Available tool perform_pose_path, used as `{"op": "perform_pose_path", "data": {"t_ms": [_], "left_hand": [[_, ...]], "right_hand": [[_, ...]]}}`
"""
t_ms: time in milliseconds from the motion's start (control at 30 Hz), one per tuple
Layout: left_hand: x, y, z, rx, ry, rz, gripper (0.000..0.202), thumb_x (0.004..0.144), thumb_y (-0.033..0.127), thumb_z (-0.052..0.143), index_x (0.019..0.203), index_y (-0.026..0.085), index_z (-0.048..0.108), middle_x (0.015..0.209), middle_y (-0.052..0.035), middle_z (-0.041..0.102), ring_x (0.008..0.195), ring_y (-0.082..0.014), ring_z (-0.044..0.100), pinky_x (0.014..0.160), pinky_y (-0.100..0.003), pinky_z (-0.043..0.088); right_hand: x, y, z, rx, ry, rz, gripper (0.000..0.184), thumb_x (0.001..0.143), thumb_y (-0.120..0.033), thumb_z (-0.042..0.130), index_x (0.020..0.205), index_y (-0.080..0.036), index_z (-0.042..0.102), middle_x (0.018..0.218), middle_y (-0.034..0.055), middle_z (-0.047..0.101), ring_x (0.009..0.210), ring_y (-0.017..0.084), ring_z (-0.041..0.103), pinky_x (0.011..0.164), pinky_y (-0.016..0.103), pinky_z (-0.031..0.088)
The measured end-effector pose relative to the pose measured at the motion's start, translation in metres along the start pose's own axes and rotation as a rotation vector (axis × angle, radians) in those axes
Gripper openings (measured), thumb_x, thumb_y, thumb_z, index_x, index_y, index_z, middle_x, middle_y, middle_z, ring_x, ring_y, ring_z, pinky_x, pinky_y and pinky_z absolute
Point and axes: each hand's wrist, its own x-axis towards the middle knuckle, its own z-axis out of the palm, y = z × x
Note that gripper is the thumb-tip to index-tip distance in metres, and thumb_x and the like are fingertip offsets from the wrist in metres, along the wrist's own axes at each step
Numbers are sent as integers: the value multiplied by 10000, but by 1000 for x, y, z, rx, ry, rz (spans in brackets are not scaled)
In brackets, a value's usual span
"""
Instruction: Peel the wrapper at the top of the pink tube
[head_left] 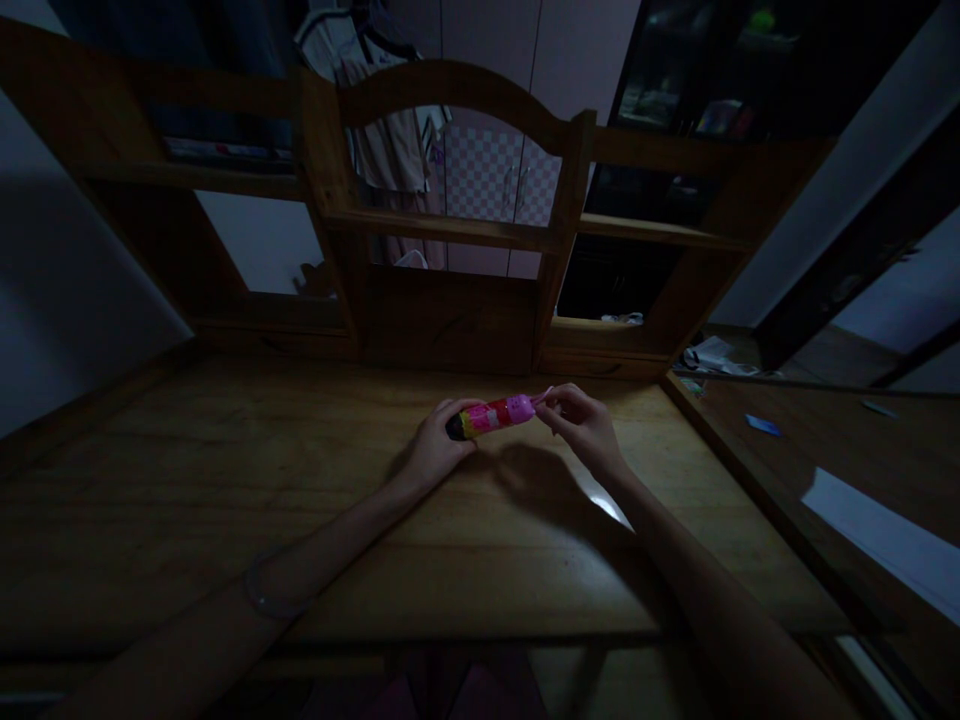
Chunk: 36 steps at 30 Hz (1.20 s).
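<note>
A small slim bottle (490,416) lies sideways in the air above the wooden desk, tilted slightly up to the right. Its left end is dark, its middle wears a yellow, pink and red wrapper, and the right end is a pink cap. My left hand (439,443) is closed round the dark end. At the other end, the fingers of my right hand (582,425) pinch a thin pink piece that sticks out from the cap. Its exact shape is partly hidden by the fingers.
The wooden desk (300,500) carries a shelf unit (450,235) along its back edge. To the right, a lower brown surface holds a white sheet (885,530) and a blue card (763,425). Clothes (386,140) hang behind the shelves. The room is dim.
</note>
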Motion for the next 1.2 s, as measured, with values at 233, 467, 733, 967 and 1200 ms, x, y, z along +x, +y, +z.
{"op": "perform_pose_path", "data": {"t_ms": [233, 467, 733, 967, 1200], "left_hand": [[1, 0, 0, -5, 7, -1, 539, 581, -2, 607, 1073, 213, 646, 1069, -27, 613, 1001, -197, 584, 906, -339, 452], [1, -1, 0, 1, 2, -18, 530, 585, 14, 610, 1074, 214, 642, 1067, -29, 619, 1001, -209, 587, 901, -353, 464], [1, -8, 2, -43, 19, -71, 541, 581, 47, 649, 1096, 212, 628, 1110, -42, 630, 1026, -227, 589, 908, -379, 464], [1, -7, 2, -64, 6, -98, 532, 579, 51, 650, 1087, 209, 632, 1116, -45, 639, 1025, -230, 590, 917, -388, 457], [2, -8, 2, -75, 1, -102, 523, 587, 60, 644, 1089, 208, 637, 1107, -40, 648, 1028, -231, 593, 928, -391, 455]], "right_hand": [[0, 0, 0, -37, -28, -28, 198, 818, -382, 674, 928, -222, 640, 1015, 43, 543, 733, 123, 532, 609, 264, 508], [-1, -7, 2, -111, -51, -65, 146, 848, -352, 628, 877, -209, 618, 1199, 75, 555, 868, 160, 579, 610, 245, 491], [-3, 3, 3, -209, -20, -66, 83, 831, -246, 612, 904, -212, 594, 884, 26, 621, 717, 144, 580, 582, 250, 455], [-4, 8, 2, -294, -2, -101, 112, 836, -263, 625, 935, -214, 642, 927, 37, 573, 680, 128, 554, 559, 254, 458], [-2, -6, 4, -157, 74, -102, 189, 859, -403, 623, 841, -220, 667, 1069, 72, 540, 934, 191, 561, 602, 251, 494]]}}
